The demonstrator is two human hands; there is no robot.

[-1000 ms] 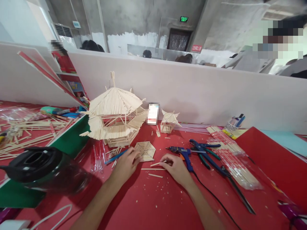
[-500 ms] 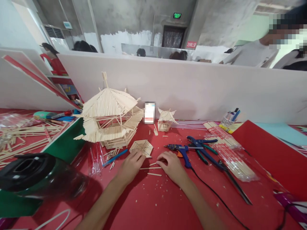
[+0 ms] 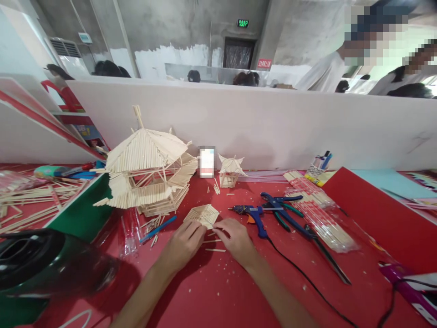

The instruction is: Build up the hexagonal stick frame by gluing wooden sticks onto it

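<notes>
My left hand rests its fingertips on the near edge of a flat hexagonal panel made of thin wooden sticks, which lies on the red tabletop. My right hand is beside it. Its thumb and forefinger are pinched on a short stick at the panel's near right corner, and the fingers mostly hide that stick. Two loose sticks lie between the hands.
A large stick pavilion stands to the left and a small one behind. A blue glue gun with a black cord, pliers and bagged sticks lie to the right. A dark container is near left. Other people stand beyond the white partition.
My right hand has moved left from the tabletop to the hexagonal panel's corner, carrying the short stick. My left hand has stayed at the panel. The view has shifted slightly.
</notes>
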